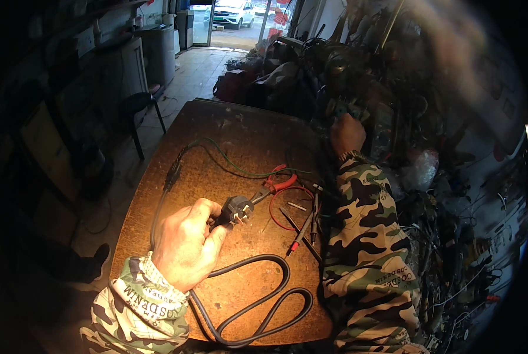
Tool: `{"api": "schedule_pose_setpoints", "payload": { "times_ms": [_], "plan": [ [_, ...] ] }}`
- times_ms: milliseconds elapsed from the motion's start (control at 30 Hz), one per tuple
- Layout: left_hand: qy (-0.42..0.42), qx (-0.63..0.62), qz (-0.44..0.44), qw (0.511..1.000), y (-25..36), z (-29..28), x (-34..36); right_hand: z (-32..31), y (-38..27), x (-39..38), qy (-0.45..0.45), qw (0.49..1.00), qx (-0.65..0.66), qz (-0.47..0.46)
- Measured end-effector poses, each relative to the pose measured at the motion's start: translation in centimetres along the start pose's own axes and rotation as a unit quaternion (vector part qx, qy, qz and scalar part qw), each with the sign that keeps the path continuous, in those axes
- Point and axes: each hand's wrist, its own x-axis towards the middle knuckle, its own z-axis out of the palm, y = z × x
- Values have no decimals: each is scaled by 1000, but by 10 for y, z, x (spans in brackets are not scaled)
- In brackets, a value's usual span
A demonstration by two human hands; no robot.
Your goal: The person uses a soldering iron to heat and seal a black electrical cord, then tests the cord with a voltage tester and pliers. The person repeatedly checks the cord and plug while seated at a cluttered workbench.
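- Black plug (238, 210) is gripped by left hand (187, 245), pinched between thumb and fingers at its rear end, above the table (234, 127).
- Key relation: plug's long axis is pointed rightward out of the left fingertips; prongs are faced away from that palm, toward the right-arm side. Left hand is nearer by far.
- Right hand (347, 134) is held well apart, ahead and to the right of the left, past the table's edge at the heap of parts (393, 127). Fingers look curled; whether anything is grasped cannot be told.
- Red-handled pliers (280, 179) are laid between the hands, nose angled back at the plug; contact cannot be told.
- Red lead (271, 213) and test probes (299, 236) are laid right of the plug, beside the right forearm.
- Black cord (286, 268) is looped nearer the body, right of the left wrist; its join to the plug is hidden.
- Green wire (222, 156) is arched beyond the left hand, run rightward past the pliers.
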Motion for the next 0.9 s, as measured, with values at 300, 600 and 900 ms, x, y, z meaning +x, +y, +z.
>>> {"api": "schedule_pose_setpoints", "payload": {
  "times_ms": [300,600,900],
  "plan": [
    [3,2,8,1000,5,-4,-2,-7,-9,-1,-25,998,-39,-29],
    [13,-6,18,1000,6,-9,-2,-11,-6,8,-26,998,-37,-46],
    [33,-58,3,998,-31,1,14,-52,-31,12,-72,996,-35,-46]
  ]
}}
